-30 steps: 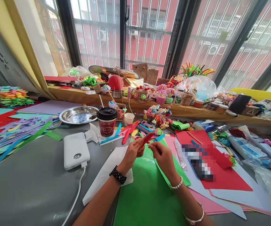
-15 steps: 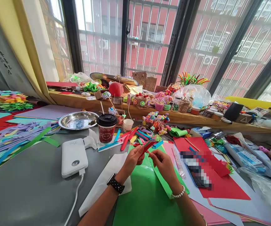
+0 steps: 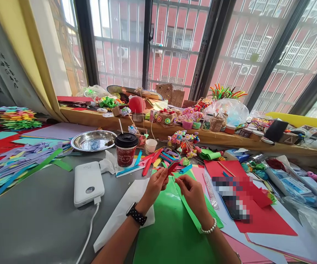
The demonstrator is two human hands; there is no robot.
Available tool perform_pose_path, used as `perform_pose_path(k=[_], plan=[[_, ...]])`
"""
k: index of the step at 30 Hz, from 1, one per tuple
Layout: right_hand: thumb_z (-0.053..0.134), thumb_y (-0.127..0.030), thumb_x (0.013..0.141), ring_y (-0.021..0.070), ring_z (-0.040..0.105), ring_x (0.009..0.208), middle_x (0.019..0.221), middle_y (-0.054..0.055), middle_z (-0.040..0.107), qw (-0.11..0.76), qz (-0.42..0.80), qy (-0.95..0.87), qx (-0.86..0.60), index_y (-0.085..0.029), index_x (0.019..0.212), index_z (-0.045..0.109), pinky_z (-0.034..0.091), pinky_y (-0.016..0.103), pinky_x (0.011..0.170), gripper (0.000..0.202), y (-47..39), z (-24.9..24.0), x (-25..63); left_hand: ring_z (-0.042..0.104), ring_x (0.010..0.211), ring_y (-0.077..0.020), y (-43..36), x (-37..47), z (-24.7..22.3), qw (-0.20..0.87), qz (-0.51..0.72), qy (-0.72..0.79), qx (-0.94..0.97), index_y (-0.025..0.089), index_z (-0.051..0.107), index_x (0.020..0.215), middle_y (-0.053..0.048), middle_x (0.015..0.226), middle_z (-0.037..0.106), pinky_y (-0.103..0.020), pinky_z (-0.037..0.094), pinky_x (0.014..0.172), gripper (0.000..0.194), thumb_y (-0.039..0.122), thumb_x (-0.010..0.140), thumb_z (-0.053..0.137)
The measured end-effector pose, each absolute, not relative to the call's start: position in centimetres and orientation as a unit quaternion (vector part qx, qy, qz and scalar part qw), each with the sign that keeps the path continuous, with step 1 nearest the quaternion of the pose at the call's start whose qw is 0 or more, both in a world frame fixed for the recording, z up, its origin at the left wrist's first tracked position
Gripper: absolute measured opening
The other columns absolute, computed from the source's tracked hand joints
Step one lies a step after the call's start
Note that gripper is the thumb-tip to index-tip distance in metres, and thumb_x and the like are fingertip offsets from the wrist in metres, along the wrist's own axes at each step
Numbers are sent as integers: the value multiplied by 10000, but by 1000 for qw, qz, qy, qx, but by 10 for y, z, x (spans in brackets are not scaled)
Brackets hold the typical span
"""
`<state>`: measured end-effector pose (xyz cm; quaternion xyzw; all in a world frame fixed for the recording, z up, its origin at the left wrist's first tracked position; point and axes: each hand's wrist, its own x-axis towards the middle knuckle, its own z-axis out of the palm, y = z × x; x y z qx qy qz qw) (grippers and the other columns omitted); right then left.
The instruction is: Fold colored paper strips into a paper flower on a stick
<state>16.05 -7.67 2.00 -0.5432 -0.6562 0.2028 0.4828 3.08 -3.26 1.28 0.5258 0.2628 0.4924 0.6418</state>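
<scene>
A folded red paper strip (image 3: pixel 172 167) sticks up from my left hand (image 3: pixel 156 183), whose fingers are closed around its lower end. Just to the right, my right hand (image 3: pixel 190 191) is held in a pinch, thumb and forefinger together a little apart from the strip. What those fingertips hold, if anything, is too small to make out. Both hands are above a glossy green sheet (image 3: pixel 164 234). Behind them lies a heap of red and blue paper strips (image 3: pixel 169 157). A white paper sheet (image 3: pixel 125 211) lies under my left wrist.
On the left are a white power bank (image 3: pixel 88 179) with a cable, a steel plate (image 3: pixel 78 145) and a lidded cup (image 3: pixel 126 156). To the right lie a clear ruler (image 3: pixel 210 192), a phone (image 3: pixel 231 207) and red paper (image 3: pixel 268 222). Crafts crowd the window ledge (image 3: pixel 106 123).
The whole view has shifted slightly. My hands keep nearly the same pose, with my left hand still on the red strip and my right hand still pinched beside it.
</scene>
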Motion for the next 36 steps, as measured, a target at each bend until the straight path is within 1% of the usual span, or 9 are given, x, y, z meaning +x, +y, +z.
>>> perform_pose_path(k=[3,6,10,16,21,26,29,33,36], plan=[[427,-447,770,88,368,397,435,-41,411,474,188,-660,-552,-156,674,535,276,212,395,325,-77,20,160,188,345,-19,-33,31,11,607,510,291,535,137,489,684,94,414,273,-190,121,351,376,512,700,470],[431,-441,771,86,375,390,423,-44,413,468,198,-664,-549,-158,677,536,283,210,395,316,-77,21,162,190,352,-22,-32,30,10,596,510,295,545,137,498,676,88,416,275,-192,120,356,359,492,721,457],[459,-457,747,86,401,391,426,-36,455,451,248,-672,-532,-158,662,543,299,202,392,322,-76,24,171,181,347,-25,-33,28,11,620,475,273,562,136,510,687,88,406,264,-195,113,358,363,488,735,436],[483,-464,718,60,357,355,422,-45,458,377,347,-682,-522,-158,615,523,252,173,346,325,-77,40,183,191,348,-31,-39,26,22,636,451,249,574,162,420,571,84,392,276,-209,96,364,349,476,717,471],[499,-433,719,42,327,332,405,-57,450,351,388,-700,-486,-149,588,526,246,160,337,314,-77,45,186,177,358,-37,-47,22,30,658,413,227,588,150,478,588,75,395,266,-227,94,380,346,458,743,445],[545,-417,686,52,382,359,420,-45,478,326,403,-732,-442,-139,610,589,284,164,350,292,-72,49,192,180,356,-39,-50,18,31,683,359,197,605,147,491,573,72,395,263,-227,106,384,355,454,745,443],[573,-372,666,64,427,405,457,-45,494,273,393,-769,-423,-142,625,608,328,170,389,236,-67,60,198,183,350,-39,-51,17,30,694,304,163,632,125,530,617,78,393,254,-219,111,381,384,467,752,420],[558,-279,673,52,420,417,469,-54,514,154,375,-832,-380,-149,601,627,313,154,401,164,-54,81,201,182,349,-39,-54,17,32,712,223,136,652,116,556,613,79,394,240,-222,98,379,391,467,740,441],[598,-280,626,55,448,419,466,-57,545,72,391,-845,-358,-154,618,648,332,153,413,136,-46,101,193,173,355,-46,-56,16,34,709,188,142,664,120,579,608,75,394,227,-233,85,386,391,460,744,441]])
